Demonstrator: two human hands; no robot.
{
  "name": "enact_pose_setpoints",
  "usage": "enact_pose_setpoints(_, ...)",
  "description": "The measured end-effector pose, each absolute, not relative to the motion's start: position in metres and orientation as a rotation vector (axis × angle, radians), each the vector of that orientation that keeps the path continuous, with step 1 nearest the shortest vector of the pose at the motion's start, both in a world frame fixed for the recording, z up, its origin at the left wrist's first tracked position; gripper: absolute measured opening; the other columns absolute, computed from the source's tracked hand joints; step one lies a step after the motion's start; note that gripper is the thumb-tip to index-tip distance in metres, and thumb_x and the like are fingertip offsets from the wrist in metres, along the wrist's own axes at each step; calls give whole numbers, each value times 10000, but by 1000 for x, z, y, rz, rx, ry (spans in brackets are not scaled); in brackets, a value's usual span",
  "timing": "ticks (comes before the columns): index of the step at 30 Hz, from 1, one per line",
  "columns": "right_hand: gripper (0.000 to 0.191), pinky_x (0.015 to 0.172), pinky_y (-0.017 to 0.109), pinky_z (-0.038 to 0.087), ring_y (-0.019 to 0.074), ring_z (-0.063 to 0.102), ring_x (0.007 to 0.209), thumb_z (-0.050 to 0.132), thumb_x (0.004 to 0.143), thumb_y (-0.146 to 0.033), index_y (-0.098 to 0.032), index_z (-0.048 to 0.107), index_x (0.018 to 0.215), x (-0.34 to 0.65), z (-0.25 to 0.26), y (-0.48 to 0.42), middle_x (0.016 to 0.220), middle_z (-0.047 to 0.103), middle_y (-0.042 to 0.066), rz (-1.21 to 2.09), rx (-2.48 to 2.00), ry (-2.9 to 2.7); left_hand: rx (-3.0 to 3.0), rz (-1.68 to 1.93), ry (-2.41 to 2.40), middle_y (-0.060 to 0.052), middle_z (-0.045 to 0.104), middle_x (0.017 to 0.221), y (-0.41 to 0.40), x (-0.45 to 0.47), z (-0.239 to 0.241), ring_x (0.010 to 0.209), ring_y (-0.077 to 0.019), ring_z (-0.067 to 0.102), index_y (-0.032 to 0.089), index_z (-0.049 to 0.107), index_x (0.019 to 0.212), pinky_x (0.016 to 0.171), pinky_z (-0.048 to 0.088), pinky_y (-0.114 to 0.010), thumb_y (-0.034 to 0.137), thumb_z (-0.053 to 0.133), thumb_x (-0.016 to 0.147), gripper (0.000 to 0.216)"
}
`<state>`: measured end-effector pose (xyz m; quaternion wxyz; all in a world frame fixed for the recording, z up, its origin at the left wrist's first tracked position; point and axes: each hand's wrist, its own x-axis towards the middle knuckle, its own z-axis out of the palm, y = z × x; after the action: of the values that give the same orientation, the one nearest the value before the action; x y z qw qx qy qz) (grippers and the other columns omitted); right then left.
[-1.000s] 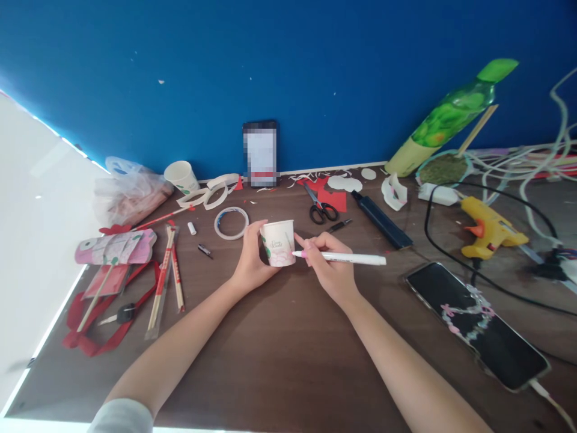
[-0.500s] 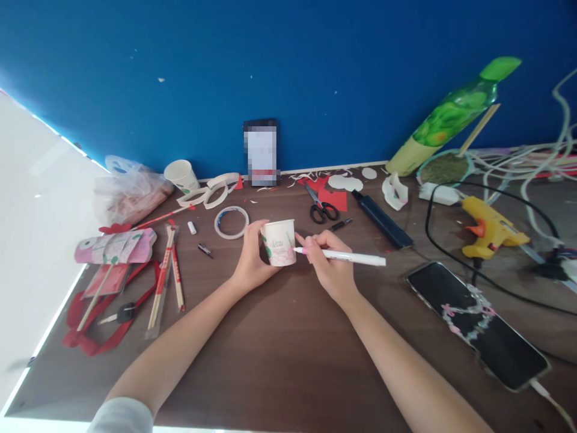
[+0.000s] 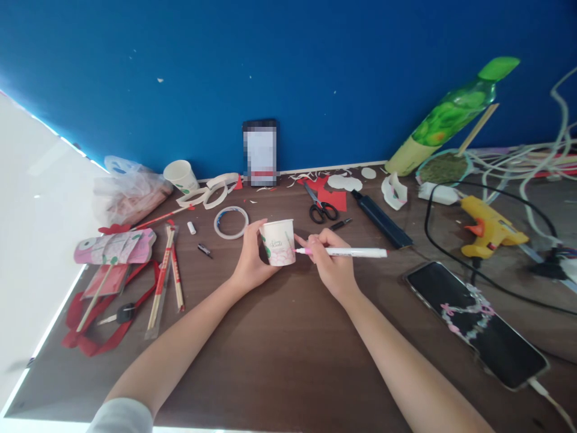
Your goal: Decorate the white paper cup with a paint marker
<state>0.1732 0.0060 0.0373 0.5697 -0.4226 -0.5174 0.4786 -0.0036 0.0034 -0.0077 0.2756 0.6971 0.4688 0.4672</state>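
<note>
A craft workspace, though whether in a home, office or workshop cannot be told: on the brown table (image 3: 288, 355) along a blue wall (image 3: 288, 60) lie scissors (image 3: 320, 207), with red paper (image 3: 336, 201) and white paper circles (image 3: 348, 183) near them, a tape roll (image 3: 217, 224) to their left and a yellow glue gun (image 3: 489, 221) well to their right

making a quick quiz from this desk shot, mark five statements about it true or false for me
1. The left hand holds a paper cup. True.
2. The right hand holds nothing. False: it holds a marker.
3. The glue gun is yellow. True.
4. A key lies on the phone at far right. False: a bracelet does.
5. The scissors have black handles. True.
</note>
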Motion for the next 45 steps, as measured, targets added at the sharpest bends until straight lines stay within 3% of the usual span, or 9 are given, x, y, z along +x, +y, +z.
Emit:
enact_pose_setpoints(4,446,964,523,539,60,334,440,650,830,-391,-215,348,553,172,35,7,442,380,-105,1254,-911,-1042,1878,1235,1238,-161,351,1456,3,-4,-8,1372,-327,397,277,172,1456,1139,337,-513,303,797,706,976)
enact_pose_setpoints(9,397,970,536,527,62,362,448,642,842,-380,-216,396,577,172,35,3,460,412,-101,1280,-859,-1065,1961,1218,1337,-127,199,1551,2,-5,-3,1473,-359,179,311,179,1473,1177,243,-565,283,778,718,965)
enact_pose_setpoints(18,370,928,480,549,71,440,443,638,835,-425,-219,453,589,174,32,5,469,468,-87,1105,-1012,-1093,1852,1267,1261,-151,392,1395,3,-3,-4,1338,-319,429,265,269,1379,1125,365,-502,311,827,671,903)
enact_pose_setpoints(23,273,940,492,546,94,543,500,772,705,-364,-219,544,670,175,35,6,557,581,-61,1218,-980,-1082,1726,1270,1221,-174,424,1364,1,1,-5,1255,-303,536,251,219,1328,1065,435,-484,368,854,639,944)
enact_pose_setpoints(27,257,1004,522,514,110,593,588,807,663,-325,-206,582,623,176,40,6,608,600,-38,1226,-929,-1163,1703,1269,1211,-179,397,1386,1,1,-5,1271,-304,530,253,222,1306,1067,439,-477,374,849,642,921)
enact_pose_setpoints(34,346,1010,555,515,98,542,547,788,694,-359,-213,503,564,175,44,5,560,555,-55,1204,-822,-1238,1691,1262,1205,-193,388,1398,2,1,-5,1302,-331,500,252,218,1297,1073,425,-505,327,854,624,930)
enact_pose_setpoints(45,286,1077,545,460,91,530,542,738,731,-233,-214,504,567,177,38,6,566,554,-58,1194,-758,-1319,1684,1259,1209,-191,418,1372,2,2,-2,1275,-316,525,241,220,1287,1063,431,-496,352,843,638,907)
